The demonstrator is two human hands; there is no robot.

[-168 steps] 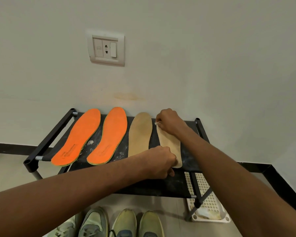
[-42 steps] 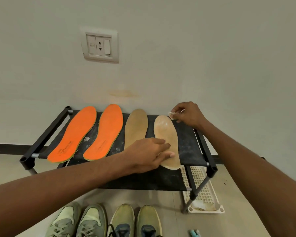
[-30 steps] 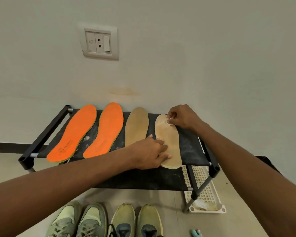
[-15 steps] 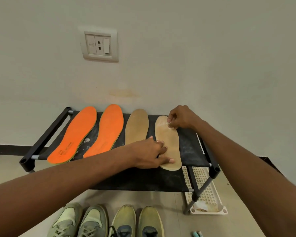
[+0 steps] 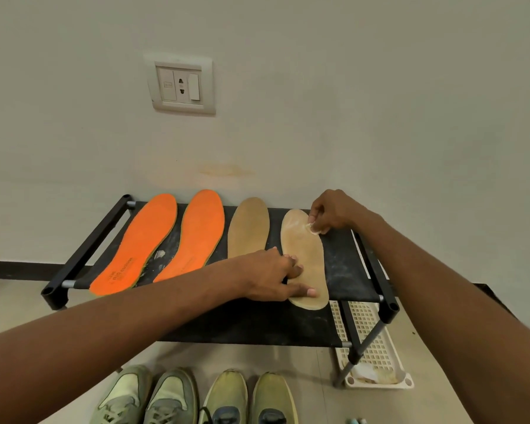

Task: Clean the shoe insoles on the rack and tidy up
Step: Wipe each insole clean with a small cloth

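Now four insoles on the rack point(image 5: 343, 264); left hand point(image 5: 276, 278) flat on the rightmost tan insole point(image 5: 309, 258); right hand point(image 5: 331, 214) pinches a wipe point(image 5: 313, 228).

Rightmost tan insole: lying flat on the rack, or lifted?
Flat. The tan insole lies on the rack, left hand pressing it.

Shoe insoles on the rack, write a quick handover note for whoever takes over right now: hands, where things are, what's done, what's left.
Left hand: fingers flat on the rightmost tan insole, pressing its heel end down on the rack.
Right hand: pinches a small white wipe at that insole's toe end.
On the rack, left to right: two orange insoles, second tan insole, then the one in hand.
Done: cannot tell which insoles are finished; the toe of this one looks rubbed.
Left: finish this insole, check the others, the dusty rack top, then tidy the shoes and white basket on the floor.
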